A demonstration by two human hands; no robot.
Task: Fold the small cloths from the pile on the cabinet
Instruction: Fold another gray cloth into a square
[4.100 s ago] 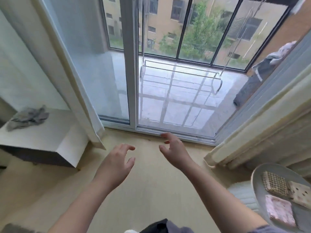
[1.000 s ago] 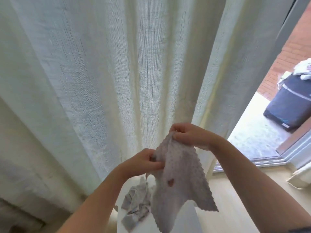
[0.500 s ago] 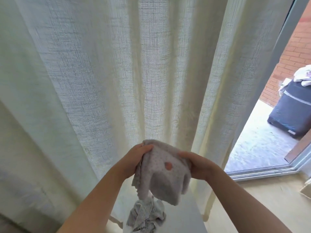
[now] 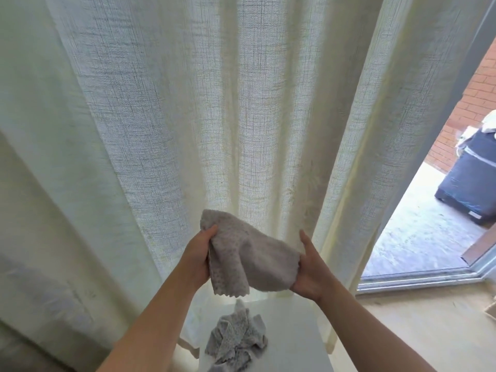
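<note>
One cream curtain [image 4: 188,116] hangs behind both hands. Below them, the white cabinet [image 4: 295,326] carries the pile of small cloths [image 4: 236,342]. The left hand [image 4: 197,260] and right hand [image 4: 308,272] grip a folded-over grey cloth [image 4: 252,253] between them.

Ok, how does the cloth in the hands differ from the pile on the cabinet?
The held cloth hangs in the air, gripped by the left hand and right hand; the pile lies on the white cabinet. The held cloth is draped over, fairly smooth; the pile is crumpled. Both are grey, dotted, with zigzag edges.
</note>
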